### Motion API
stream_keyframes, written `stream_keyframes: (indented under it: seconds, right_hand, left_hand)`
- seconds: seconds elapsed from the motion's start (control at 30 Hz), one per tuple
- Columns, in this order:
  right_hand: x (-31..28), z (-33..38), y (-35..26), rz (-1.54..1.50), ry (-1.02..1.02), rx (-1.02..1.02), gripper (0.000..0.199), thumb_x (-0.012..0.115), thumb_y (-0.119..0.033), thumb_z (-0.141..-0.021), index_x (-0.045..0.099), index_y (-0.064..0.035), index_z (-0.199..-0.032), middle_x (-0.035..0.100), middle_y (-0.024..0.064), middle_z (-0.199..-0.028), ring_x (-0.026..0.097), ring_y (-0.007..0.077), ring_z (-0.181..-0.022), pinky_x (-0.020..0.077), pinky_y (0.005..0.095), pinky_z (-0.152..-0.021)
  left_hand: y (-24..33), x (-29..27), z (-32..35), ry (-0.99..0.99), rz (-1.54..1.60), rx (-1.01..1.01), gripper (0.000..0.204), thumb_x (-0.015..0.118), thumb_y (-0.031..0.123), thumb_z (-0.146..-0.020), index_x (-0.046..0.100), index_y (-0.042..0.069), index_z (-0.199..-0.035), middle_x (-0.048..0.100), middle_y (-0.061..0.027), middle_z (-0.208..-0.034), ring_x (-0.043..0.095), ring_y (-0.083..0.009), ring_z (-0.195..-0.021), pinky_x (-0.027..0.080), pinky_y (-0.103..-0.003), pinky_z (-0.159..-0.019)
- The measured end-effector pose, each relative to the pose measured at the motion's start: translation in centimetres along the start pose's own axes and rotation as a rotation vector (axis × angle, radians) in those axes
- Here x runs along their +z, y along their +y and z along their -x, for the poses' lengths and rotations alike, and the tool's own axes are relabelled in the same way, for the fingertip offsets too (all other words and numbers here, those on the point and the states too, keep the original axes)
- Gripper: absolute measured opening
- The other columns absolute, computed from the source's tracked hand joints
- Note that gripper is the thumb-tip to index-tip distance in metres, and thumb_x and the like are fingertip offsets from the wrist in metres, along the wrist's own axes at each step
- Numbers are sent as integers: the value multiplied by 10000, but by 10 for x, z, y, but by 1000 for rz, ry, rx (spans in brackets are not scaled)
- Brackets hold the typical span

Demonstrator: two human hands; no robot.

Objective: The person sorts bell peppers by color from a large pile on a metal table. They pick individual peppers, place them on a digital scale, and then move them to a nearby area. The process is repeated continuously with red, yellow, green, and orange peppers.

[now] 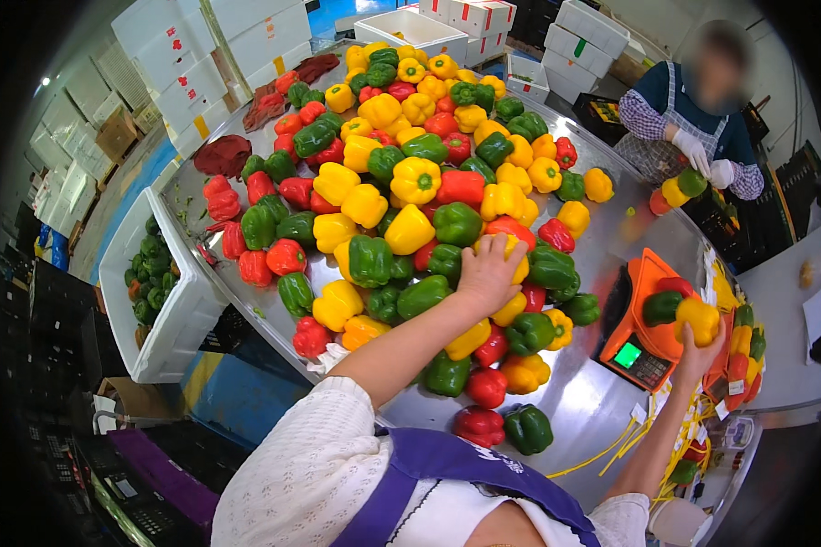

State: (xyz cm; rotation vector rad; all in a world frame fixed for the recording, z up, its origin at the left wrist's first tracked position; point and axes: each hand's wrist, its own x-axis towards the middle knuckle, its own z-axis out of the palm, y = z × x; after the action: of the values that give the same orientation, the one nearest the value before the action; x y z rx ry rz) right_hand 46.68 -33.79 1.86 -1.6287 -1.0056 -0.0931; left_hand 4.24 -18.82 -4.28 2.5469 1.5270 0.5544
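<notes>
A big heap of red, yellow and green bell peppers covers the metal table (602, 401). My left hand (491, 273) reaches into the heap, its fingers curled over a yellow bell pepper (522, 263) that they partly hide. Over at the right, my right hand (702, 354) grips another yellow bell pepper (697, 319) above an orange digital scale (618, 334). Beside that pepper, at the scale's tray, are a green bell pepper (660, 308) and a red one (674, 286); whether my right hand touches them I cannot tell.
Yellow ties (622, 445) lie near the table's right edge, close to packed peppers (744, 351). Across the table a gloved person (693, 137) holds several peppers. A white foam box (146, 310) of green peppers stands left; stacked white boxes (169, 64) rise behind.
</notes>
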Motion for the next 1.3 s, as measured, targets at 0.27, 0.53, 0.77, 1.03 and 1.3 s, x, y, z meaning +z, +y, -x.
stream_keyframes:
  seconds: [0.27,0.53,0.77,1.03,1.3]
  right_hand:
    - [195,55,-146,111,-505,-211,811,848,-82,-712,485,-31,-1435,521,162,-1344,524,324,-1272,421,407,-1101]
    - [269,124,-204,385,-950,-397,749,815,-255,-810,483,-56,-1451,497,194,-1418,489,387,-1336,439,448,-1089]
    - [275,148,-264,-1004,-1049,825,775,622,-579,-959,337,-184,-1563,489,97,-1495,583,306,-1275,558,497,-945]
    - [230,196,-228,-985,-693,916,1005,823,-456,-802,276,-130,-1580,459,118,-1506,525,334,-1329,501,493,-1034]
    - [236,217,-225,-857,-553,898,1137,894,-320,-674,242,-62,-1568,432,160,-1506,481,338,-1381,412,477,-1143]
  left_hand:
    - [-53,-31,-14,130,865,3,727,843,241,-763,497,90,-1384,547,-171,-1272,574,-338,-1193,470,-414,-1044]
    - [-149,-120,-11,-169,1961,-144,633,760,121,-895,434,66,-1434,570,-90,-1328,586,-175,-1190,488,-327,-1022]
    - [-158,-114,-20,44,1112,404,801,823,310,-813,429,63,-1464,466,-180,-1416,508,-334,-1314,410,-424,-1115]
    - [-265,-50,-227,102,455,303,570,819,376,-741,676,17,-1160,660,-212,-1171,621,-372,-1145,501,-462,-1006]
    - [-387,5,-371,-196,-38,-261,778,795,419,-793,491,74,-1420,556,-256,-1370,591,-392,-1235,506,-479,-1027]
